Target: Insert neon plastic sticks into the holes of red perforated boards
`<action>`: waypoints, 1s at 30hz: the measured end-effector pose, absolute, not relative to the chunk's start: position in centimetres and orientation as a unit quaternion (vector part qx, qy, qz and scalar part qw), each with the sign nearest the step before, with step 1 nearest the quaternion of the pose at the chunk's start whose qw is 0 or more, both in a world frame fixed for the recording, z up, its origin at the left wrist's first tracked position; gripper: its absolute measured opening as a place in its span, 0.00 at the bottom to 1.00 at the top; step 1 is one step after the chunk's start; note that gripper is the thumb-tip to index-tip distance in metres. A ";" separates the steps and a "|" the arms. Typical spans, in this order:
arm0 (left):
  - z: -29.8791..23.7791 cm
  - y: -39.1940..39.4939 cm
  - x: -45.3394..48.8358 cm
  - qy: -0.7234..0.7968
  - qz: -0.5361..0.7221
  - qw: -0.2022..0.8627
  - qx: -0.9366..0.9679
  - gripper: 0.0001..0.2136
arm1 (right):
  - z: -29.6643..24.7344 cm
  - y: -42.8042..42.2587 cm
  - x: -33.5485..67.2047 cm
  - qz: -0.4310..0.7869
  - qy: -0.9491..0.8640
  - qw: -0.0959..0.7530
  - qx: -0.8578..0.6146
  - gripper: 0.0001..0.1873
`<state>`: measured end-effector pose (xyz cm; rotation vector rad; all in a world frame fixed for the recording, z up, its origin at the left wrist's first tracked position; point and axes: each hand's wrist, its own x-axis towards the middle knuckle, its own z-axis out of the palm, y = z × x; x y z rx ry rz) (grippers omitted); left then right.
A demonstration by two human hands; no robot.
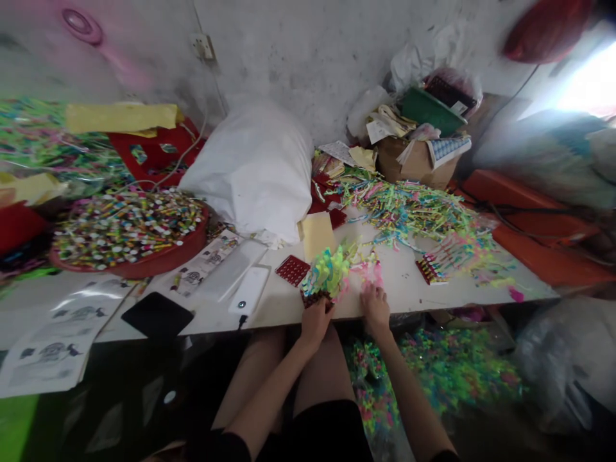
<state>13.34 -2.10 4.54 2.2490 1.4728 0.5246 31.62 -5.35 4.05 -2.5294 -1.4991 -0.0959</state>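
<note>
My left hand (316,324) grips the near edge of a small dark red perforated tray (312,298). Green, yellow and blue strips (327,269) stand up from that tray in a bunch. My right hand (376,309) is at the table's front edge, its fingers bent down on some pink strips (370,273); the fingertips are partly hidden. Just left of the bunch lies another dark red perforated tray (292,270). Behind it is a yellow card (317,234). A filled tray (436,266) with pink strips lies farther right.
A heap of coloured strips (409,205) covers the table's back right. At left, a red basin (144,263) holds many small coloured pieces. A white sack (255,167) leans on the wall. A white power bank (249,290), a black pouch (157,314) and printed sheets (58,346) lie left.
</note>
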 end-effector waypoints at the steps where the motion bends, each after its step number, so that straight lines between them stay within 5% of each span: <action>1: 4.6 -2.2 12.9 0.514 0.193 0.200 0.811 0.05 | 3.8 -5.2 32.0 -0.040 -0.504 0.103 -0.857 0.20; 10: 1.9 -5.2 8.2 0.461 0.309 0.188 0.810 0.11 | 10.2 -8.3 32.6 -0.096 -0.526 0.311 -0.786 0.21; 16: 2.2 -5.3 8.6 0.458 0.357 0.213 0.786 0.11 | 16.9 -11.5 29.0 -0.150 -0.548 0.295 -0.768 0.20; 21: 3.2 -5.3 9.7 0.444 0.381 0.257 0.769 0.14 | 16.5 -11.2 26.0 -0.108 -0.612 0.315 -0.717 0.20; 30: 2.8 -3.7 10.0 0.494 0.418 0.236 0.725 0.13 | 12.8 -8.0 24.2 -0.258 -0.661 0.350 -0.611 0.10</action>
